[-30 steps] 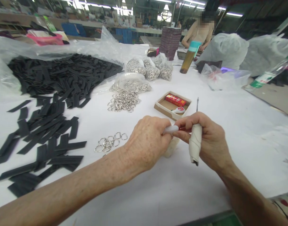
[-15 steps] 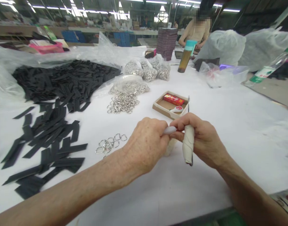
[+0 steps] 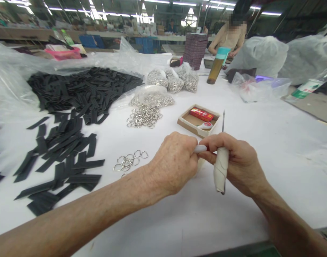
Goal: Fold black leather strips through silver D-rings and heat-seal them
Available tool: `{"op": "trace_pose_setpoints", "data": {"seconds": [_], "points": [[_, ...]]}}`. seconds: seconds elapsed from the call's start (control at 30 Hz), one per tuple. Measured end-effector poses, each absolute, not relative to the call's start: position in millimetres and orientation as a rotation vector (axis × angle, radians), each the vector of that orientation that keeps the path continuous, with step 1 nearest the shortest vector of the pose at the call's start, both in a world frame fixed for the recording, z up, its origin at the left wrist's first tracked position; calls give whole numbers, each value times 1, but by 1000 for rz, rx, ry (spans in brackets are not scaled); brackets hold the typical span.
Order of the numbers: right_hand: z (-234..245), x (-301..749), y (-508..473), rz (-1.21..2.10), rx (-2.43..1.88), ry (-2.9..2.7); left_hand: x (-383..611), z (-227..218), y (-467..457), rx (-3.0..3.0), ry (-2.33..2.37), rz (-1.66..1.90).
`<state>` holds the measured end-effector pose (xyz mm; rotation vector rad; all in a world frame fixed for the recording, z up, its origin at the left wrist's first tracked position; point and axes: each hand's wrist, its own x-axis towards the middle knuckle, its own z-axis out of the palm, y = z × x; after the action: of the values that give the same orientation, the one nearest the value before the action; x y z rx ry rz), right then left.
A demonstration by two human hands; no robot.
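On the white counter, a heap of black strips is lying well to the left of the shallow box, with scattered black strips spreading from it on the side nearer the person. A few silvery D-rings are lying to the left of the box and nearer the person, some overlapping. Left of the box, a denser pile of D-rings is sitting, with knotted plastic bags of rings standing beyond it.

Just this side of the box, the left hand is gripping a white round-ended piece, its tip poking out toward the right hand. The box itself is holding a red package and a small white bottle. Nearer than the box and to its right, the right hand is pinching near the tip of the white piece while also holding a thin-shafted tool, wrapped handle down and metal shaft pointing up. Beyond the box, a teal-lidded drink bottle is leaning; farther right, a clear plastic bag is lying.
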<state>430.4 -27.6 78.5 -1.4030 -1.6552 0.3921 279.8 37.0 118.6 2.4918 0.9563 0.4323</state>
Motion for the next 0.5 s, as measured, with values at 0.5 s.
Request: {"op": "trace_pose_setpoints", "data": {"seconds": [0.5], "points": [[78, 428, -29, 320, -1411, -1658, 280, 112, 41, 2483, 907, 450]]}}
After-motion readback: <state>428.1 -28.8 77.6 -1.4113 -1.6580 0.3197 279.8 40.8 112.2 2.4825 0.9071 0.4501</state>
